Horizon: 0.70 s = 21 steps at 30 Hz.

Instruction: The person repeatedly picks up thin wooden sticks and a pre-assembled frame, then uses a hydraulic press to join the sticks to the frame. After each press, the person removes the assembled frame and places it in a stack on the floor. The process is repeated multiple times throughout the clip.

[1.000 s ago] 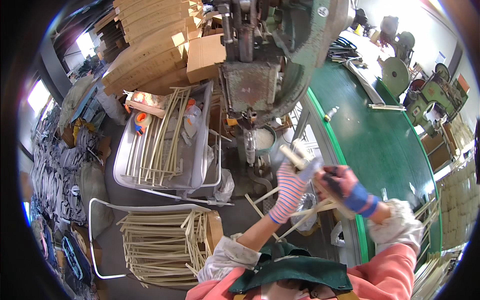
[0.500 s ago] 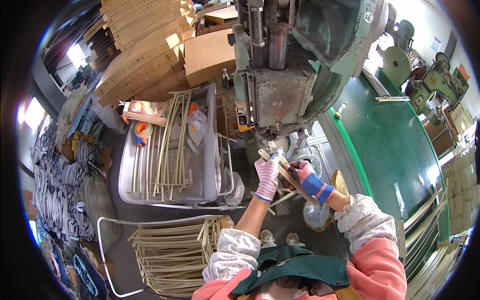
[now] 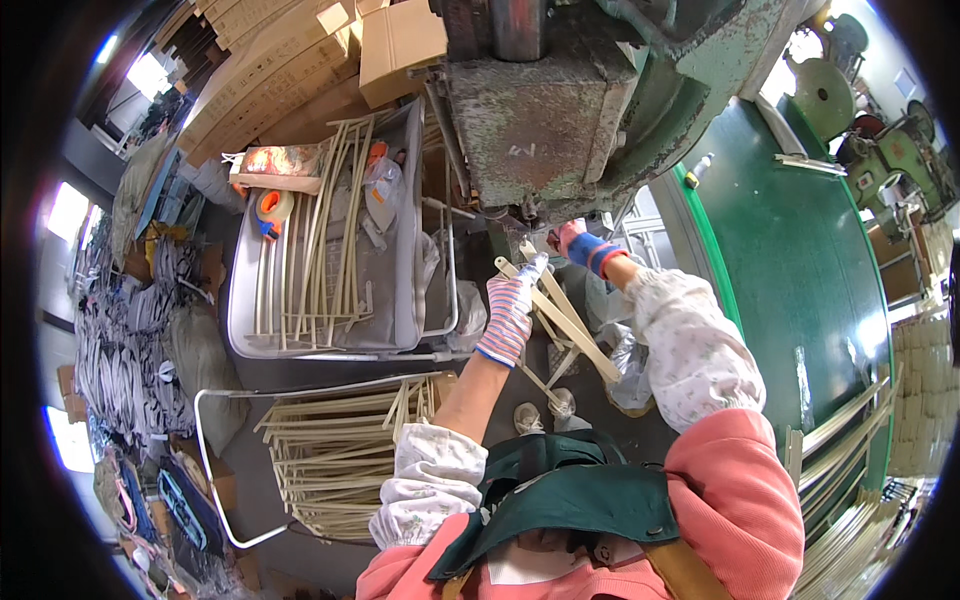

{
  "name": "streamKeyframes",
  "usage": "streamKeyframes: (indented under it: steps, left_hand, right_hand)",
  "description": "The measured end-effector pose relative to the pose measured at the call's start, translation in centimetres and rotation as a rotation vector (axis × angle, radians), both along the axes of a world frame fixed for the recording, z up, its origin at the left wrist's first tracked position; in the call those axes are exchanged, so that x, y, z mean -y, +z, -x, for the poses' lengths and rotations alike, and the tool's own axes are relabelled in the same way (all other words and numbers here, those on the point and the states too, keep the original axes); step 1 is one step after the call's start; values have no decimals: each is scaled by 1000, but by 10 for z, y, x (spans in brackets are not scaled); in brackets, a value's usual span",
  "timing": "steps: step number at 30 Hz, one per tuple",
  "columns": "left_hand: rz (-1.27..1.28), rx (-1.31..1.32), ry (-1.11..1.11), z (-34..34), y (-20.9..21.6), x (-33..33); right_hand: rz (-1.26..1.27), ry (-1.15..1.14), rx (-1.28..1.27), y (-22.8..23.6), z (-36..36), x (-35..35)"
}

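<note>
My left hand [image 3: 506, 312], in a striped glove, is closed round the upper end of long cream-coloured slats [image 3: 572, 327] with rounded ends and holes near their tips. The slats cross each other and slope down toward my right. My right hand [image 3: 576, 242], in a pink and blue glove, is up under the head of a green, worn press [image 3: 540, 125], off the slats. Its fingers are curled together; whatever they hold is too small to make out. The working point of the press is mostly hidden beneath its head.
A grey tub [image 3: 408, 250] at left holds loose slats, a tape roll [image 3: 272, 207] and plastic bags. Nearer, a white-framed rack carries stacked slats [image 3: 340, 460]. A green-topped table [image 3: 790, 270] stands at right. Cardboard boxes [image 3: 270, 80] are piled behind the tub.
My right hand has let go of the slats and moved up beneath the press head. My left hand keeps its hold on them. The view has shifted nearer the press.
</note>
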State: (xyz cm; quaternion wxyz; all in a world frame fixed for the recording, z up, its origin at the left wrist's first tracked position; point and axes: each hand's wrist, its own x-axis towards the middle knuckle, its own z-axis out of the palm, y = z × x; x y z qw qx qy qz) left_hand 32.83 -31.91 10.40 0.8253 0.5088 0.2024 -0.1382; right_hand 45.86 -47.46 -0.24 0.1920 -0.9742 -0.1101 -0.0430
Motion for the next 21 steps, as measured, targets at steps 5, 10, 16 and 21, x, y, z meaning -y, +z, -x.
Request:
streamKeyframes:
  steps: [5, 10, 16, 21]
  left_hand:
    - [-12, -73, -14, 0, 1, -3]
    - [-31, -54, 27, 2, 3, 2]
    - [-161, -20, -9, 9, 4, 1]
    - [-161, 66, 38, 23, 3, -2]
  right_hand:
    - [43, 56, -40, -62, -34, -18]
    - [23, 67, -40, -97, -30, -3]
    - [-197, 155, 95, -140, -34, 26]
    - [-418, 218, 81, -116, -24, 39]
